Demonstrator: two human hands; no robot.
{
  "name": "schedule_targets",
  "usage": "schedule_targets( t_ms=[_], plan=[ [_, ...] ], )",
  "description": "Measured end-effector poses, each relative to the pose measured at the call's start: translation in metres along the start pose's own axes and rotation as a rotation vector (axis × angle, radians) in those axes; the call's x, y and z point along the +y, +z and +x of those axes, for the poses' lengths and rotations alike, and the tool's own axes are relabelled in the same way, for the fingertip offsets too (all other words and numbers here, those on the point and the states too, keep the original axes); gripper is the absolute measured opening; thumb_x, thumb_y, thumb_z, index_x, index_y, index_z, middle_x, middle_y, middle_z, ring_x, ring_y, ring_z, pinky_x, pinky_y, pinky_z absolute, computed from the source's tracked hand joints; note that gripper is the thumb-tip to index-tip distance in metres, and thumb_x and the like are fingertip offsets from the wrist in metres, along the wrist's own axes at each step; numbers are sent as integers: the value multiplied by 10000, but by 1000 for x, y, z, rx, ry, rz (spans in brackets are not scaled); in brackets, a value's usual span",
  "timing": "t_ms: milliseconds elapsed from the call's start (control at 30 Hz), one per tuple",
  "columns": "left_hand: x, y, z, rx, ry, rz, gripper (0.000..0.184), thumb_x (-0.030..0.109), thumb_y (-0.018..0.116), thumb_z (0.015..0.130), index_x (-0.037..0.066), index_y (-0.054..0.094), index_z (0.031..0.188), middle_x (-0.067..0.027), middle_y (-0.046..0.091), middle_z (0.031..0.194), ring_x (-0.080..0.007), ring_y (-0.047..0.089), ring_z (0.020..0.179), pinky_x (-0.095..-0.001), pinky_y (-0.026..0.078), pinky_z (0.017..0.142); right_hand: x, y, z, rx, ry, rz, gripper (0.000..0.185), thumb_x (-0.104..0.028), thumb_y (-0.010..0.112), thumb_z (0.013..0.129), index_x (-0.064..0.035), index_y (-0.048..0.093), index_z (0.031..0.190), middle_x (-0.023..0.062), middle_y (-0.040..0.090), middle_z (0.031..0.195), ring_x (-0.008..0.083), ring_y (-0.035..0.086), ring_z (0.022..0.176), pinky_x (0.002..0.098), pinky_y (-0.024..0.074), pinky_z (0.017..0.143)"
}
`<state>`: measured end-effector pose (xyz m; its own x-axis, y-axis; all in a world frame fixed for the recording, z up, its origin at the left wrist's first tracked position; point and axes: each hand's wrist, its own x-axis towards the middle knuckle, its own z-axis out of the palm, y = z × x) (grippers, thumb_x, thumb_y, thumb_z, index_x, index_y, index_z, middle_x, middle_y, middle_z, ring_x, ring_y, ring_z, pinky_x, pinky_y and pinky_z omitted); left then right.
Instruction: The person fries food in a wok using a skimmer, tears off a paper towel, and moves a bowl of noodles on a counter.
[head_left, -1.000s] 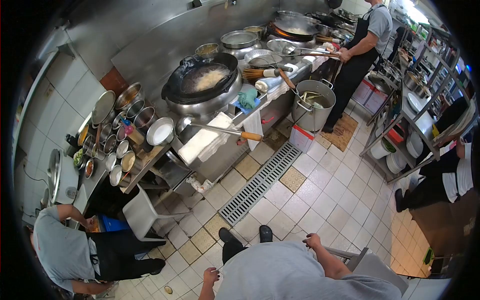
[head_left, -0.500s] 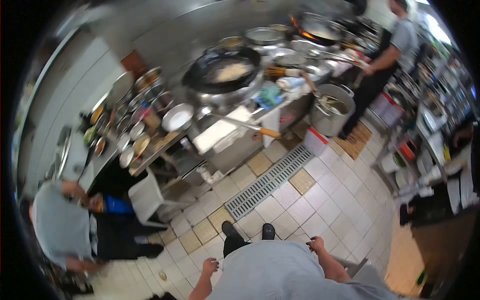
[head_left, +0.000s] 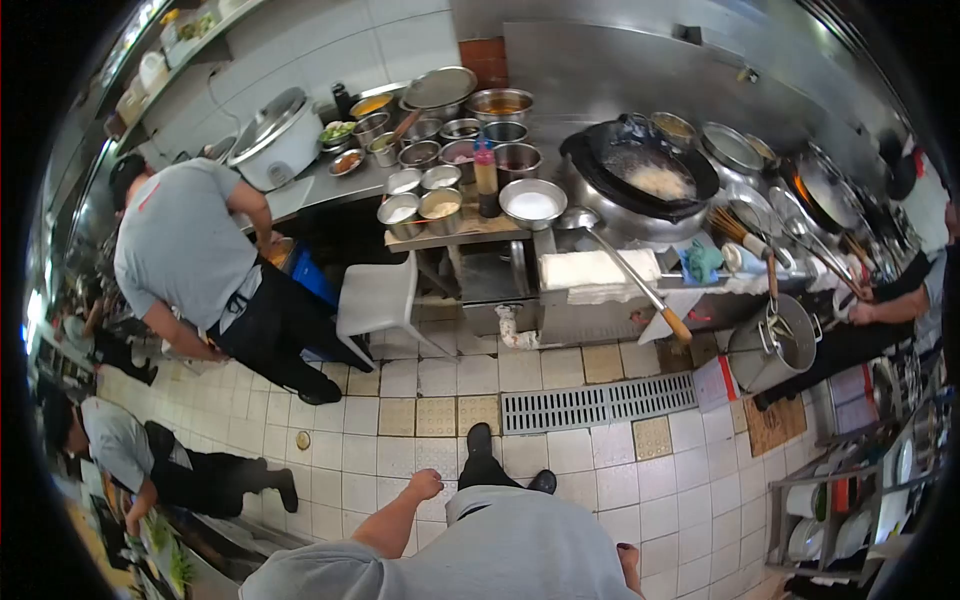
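My left hand hangs over the tiled floor in front of my grey shirt, its fingers curled in and nothing visible in them. At my right side, my right hand is partly hidden by my shirt, so its fingers cannot be made out well. Neither hand touches any kitchen item. Ahead of me, a ladle with a wooden handle lies across the stove front beside a folded white cloth. Behind it, a large black wok holds foaming, pale contents.
A grey plastic chair stands ahead left, near a bending co-worker. Another co-worker is at far left, and one more works at right. A tall metal pot stands beyond the floor drain; shelving is at right.
My view has swung left, so the stove and pots appear further right and the left co-workers show more. My left hand has risen slightly; my right hand is more hidden by my body.
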<state>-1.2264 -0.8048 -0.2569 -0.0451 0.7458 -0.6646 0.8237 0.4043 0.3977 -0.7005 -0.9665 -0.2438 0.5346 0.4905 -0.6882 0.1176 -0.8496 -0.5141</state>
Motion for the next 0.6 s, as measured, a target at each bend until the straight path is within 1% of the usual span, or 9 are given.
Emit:
schedule_targets(
  t_ms=[100,200,300,400,500,600],
  plan=[
    [1,1,-12,36,-42,-2,333,178,628,660,38,600,962,-128,608,672,-191,579,520,-308,482,507,-1,0,6,-14,-30,4,326,-65,670,617,26,583,917,128,590,675,200,549,510,334,445,427],
    [-3,5,-14,33,-27,11,350,215,629,657,46,603,963,-139,604,672,-194,575,513,-309,482,527,-3,-2,6,-24,-52,5,331,-71,670,615,35,579,915,127,591,685,196,547,516,333,449,435],
    [6,0,-22,-43,-119,28,349,260,577,660,82,615,958,-142,596,980,-285,558,935,-348,439,823,-6,-3,6,-23,-54,-24,342,-70,681,601,41,580,908,135,599,704,205,562,554,330,463,468],
    [3,3,-22,-31,-126,14,350,256,576,662,84,614,964,-144,596,981,-289,560,932,-351,442,822,-12,-5,2,-12,-48,-64,356,-66,696,582,46,584,900,148,611,729,220,587,606,326,482,512],
    [-5,9,-21,62,-58,13,370,239,615,635,71,611,965,-147,621,749,-257,601,692,-344,476,664,-1,0,10,12,-87,-100,348,-62,702,576,45,593,889,151,618,742,222,596,639,314,487,546],
    [-6,8,-20,64,-76,-6,367,254,613,630,76,618,951,-158,619,775,-262,602,719,-344,477,682,23,5,28,23,-107,-99,336,-63,702,580,40,602,884,155,622,750,220,598,656,306,486,565]
  ],
)
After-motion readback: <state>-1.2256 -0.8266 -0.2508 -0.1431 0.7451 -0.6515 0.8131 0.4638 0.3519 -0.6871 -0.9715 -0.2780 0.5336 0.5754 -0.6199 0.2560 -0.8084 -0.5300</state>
